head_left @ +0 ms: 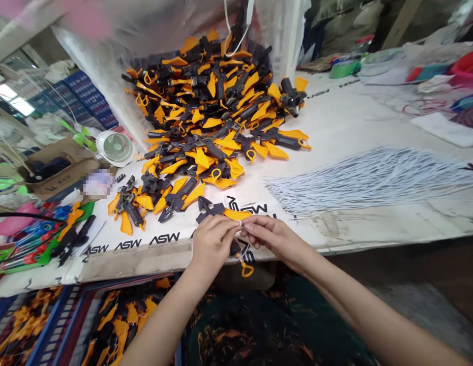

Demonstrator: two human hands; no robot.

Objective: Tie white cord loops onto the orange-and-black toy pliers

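My left hand (212, 243) is closed at the table's front edge, thumb and forefinger pinched on a small loop of white cord (240, 223). Fingertip to fingertip with it, my right hand (272, 238) pinches the same cord from the other side. Under my hands lies a black-and-orange plastic toy part (237, 214), partly covered by my left fingers. An orange pull ring (247, 270) hangs below them past the table edge. Beyond my hands rises a large heap of similar black-and-orange parts (206, 122).
White cords (374, 178) lie in a long bundle on the right of the table. At the left stand a small fan (115, 146), a cardboard box (63, 170) and colourful tools. Below the edge, a blue crate (55, 325) holds more parts. Red basin (467, 70) at far right.
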